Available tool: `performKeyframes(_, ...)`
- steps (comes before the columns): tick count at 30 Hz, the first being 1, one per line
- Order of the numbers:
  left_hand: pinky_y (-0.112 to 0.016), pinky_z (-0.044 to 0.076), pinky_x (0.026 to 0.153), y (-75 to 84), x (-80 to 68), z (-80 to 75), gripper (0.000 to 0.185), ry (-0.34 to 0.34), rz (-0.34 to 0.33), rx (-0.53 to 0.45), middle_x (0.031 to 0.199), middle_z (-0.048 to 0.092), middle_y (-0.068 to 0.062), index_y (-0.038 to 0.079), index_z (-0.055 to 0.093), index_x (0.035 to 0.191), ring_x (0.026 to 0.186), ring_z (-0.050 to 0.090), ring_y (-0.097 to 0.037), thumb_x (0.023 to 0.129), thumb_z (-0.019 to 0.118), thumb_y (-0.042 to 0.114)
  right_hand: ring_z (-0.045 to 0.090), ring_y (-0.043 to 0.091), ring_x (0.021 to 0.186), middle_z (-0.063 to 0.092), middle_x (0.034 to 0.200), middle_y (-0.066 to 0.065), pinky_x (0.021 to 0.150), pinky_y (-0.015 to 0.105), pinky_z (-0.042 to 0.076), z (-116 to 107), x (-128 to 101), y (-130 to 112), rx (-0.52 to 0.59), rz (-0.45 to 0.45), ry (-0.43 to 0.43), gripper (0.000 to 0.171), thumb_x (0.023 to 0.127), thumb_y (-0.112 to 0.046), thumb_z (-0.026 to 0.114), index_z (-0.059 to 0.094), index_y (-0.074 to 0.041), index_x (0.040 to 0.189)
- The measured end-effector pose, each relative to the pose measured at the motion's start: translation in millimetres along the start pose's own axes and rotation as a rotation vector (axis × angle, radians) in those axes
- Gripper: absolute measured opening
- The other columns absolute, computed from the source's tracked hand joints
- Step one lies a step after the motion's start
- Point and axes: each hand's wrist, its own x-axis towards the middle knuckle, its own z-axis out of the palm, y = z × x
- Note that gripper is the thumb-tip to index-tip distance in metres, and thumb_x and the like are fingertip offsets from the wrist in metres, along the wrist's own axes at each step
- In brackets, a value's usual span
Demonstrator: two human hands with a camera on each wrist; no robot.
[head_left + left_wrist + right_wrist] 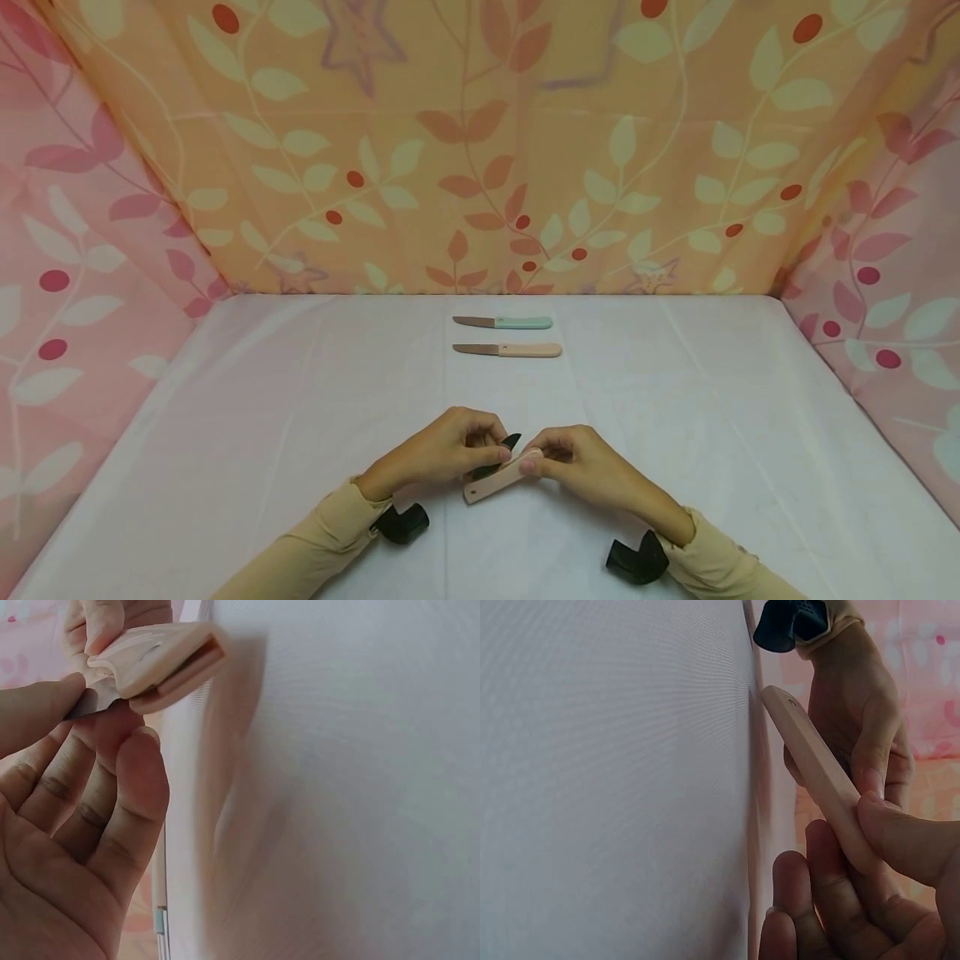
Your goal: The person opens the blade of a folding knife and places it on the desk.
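Observation:
Low over the front half of the table, both hands meet at a folding knife with a pale pink-beige handle. My right hand grips one end of this handle between thumb and fingers. With thumb and fingertips, my left hand pinches the dark blade, which stands partly out of the handle. The left wrist view shows the slot in the handle and a strip of blade under the left thumb. In the right wrist view the handle slants between the hands, hiding most of the blade.
Farther back lie two unfolded knives, blades toward the left: one with a mint-green handle, the other a beige-handled knife just nearer. A white cloth covers the table. Patterned fabric walls the back and both sides.

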Motion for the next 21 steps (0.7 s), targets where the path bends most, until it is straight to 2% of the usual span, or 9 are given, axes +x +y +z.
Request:
performKeyframes(5, -0.020, 0.046, 0.050, -0.2, -0.1, -0.5, 0.009, 0.032, 0.005, 0.034, 0.071, 0.066, -0.009, 0.007, 0.067, 0.089, 0.053, 0.055, -0.013, 0.094, 0.068, 0.015, 0.066, 0.006, 0.083, 0.075, 0.091, 0.000, 0.076, 0.021, 0.052, -3, 0, 1, 0.019, -0.013, 0.006, 0.021, 0.093, -0.031, 0.068, 0.074, -0.013, 0.100)
performKeyframes(10, -0.022, 0.049, 0.052, -0.4, -0.3, -3.5, 0.009, 0.071, -0.009, 0.056, 0.072, 0.068, -0.009, 0.008, 0.065, 0.089, 0.054, 0.060, -0.016, 0.095, 0.067, 0.015, 0.066, 0.007, 0.084, 0.074, 0.090, -0.001, 0.075, 0.021, 0.049, -5, -1, 0, -0.005, 0.017, 0.038, 0.021, 0.093, -0.033, 0.068, 0.074, -0.013, 0.099)
performKeyframes(21, -0.029, 0.056, 0.059, -1.4, -1.3, -11.5, 0.013, 0.138, -0.043, 0.015, 0.076, 0.069, -0.006, 0.007, 0.063, 0.089, 0.064, 0.066, -0.019, 0.096, 0.066, 0.017, 0.067, 0.008, 0.086, 0.073, 0.088, -0.001, 0.077, 0.023, 0.050, -10, 1, 3, -0.028, 0.040, 0.115, 0.022, 0.093, -0.034, 0.069, 0.074, -0.013, 0.098)
